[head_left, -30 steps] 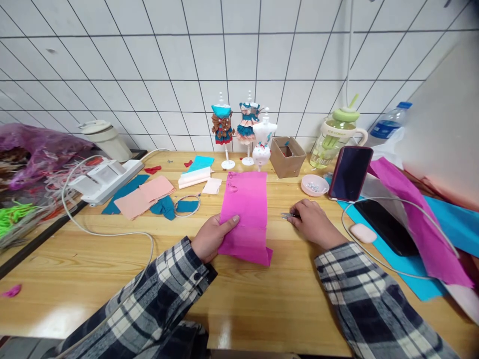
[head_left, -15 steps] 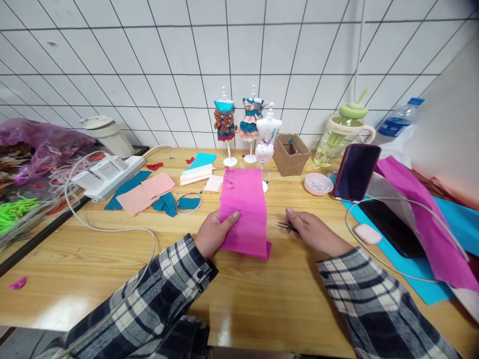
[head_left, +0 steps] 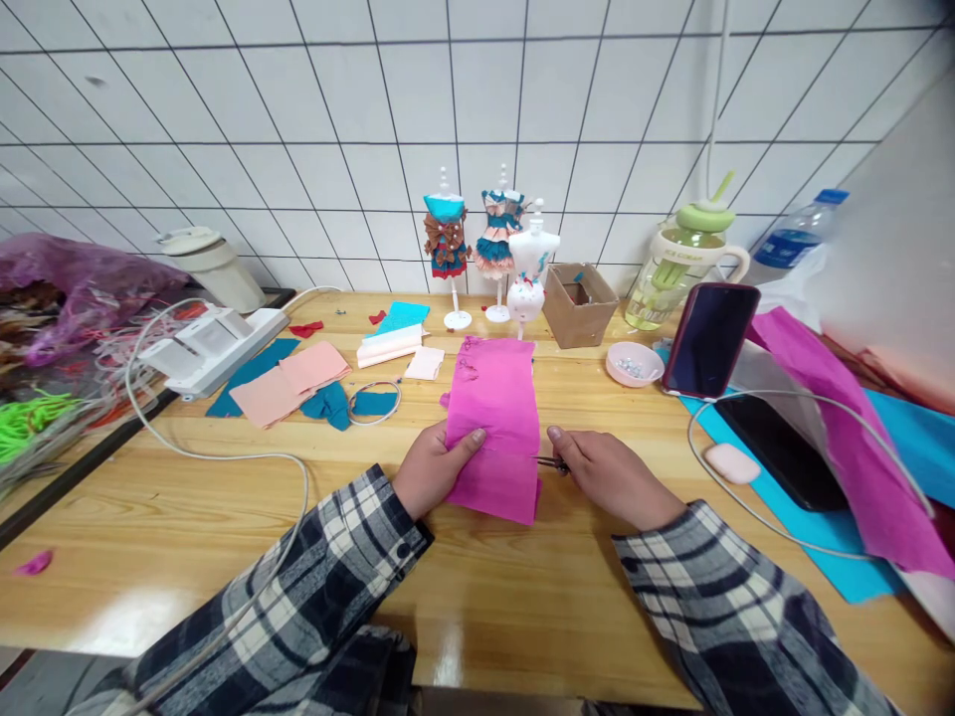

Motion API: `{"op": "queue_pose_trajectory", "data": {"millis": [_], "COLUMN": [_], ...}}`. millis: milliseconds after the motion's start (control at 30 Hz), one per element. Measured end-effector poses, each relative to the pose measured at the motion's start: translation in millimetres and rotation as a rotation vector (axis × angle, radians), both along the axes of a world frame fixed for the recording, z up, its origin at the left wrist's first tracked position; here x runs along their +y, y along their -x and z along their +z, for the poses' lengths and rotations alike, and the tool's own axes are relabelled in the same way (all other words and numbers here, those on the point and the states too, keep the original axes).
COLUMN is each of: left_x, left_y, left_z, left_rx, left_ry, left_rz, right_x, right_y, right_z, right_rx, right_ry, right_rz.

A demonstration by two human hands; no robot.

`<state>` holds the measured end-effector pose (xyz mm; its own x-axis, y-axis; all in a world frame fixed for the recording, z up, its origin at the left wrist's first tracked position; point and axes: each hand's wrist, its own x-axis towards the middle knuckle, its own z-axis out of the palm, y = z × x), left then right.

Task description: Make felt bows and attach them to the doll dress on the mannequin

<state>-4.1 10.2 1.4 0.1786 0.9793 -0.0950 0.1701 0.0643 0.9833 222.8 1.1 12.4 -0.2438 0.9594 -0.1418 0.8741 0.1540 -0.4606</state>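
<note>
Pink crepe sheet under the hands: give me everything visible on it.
The pink crepe sheet is a long magenta strip, matte and finely crinkled like crepe paper. It lies flat on the wooden table, running away from the person. Its far end looks ragged, with small curls. The left hand pins its left edge, thumb on top. The right hand holds small metal scissors at its right edge.

Wooden table (head_left: pixel 522 597) against a white tiled wall, strewn with craft goods.

On it lie a pink crepe paper strip (head_left: pixel 496 413), teal and peach fabric scraps (head_left: pixel 290 383), a white power strip (head_left: pixel 213 348), three small dress-form mannequins (head_left: pixel 492 249), a cardboard box (head_left: pixel 580 303), a pink bowl (head_left: pixel 634 364), a propped phone (head_left: pixel 710 338), a green-lidded jug (head_left: pixel 682 268) and blue sheets (head_left: pixel 858 517).
</note>
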Motion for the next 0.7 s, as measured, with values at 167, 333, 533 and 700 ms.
{"op": "queue_pose_trajectory", "data": {"millis": [167, 333, 533, 700], "left_x": [-0.2, -0.3, -0.3, -0.1], "left_y": [-0.1, -0.3, -0.3, -0.2], "left_z": [-0.6, -1.2, -1.5, -1.9], "left_rx": [0.010, -0.001, 0.005, 0.011], "left_ry": [0.011, 0.023, 0.009, -0.008], "left_rz": [-0.026, -0.019, 0.001, 0.026], "right_x": [-0.9, -1.2, -1.5, -2.5], "right_y": [2.7, 3.7, 4.2, 4.1], "right_z": [2.6, 2.4, 3.8, 3.9], "right_rx": [-0.011, -0.008, -0.039, -0.057], "right_ry": [-0.009, -0.021, -0.029, -0.026], "right_rz": [0.019, 0.013, 0.014, -0.002]}}
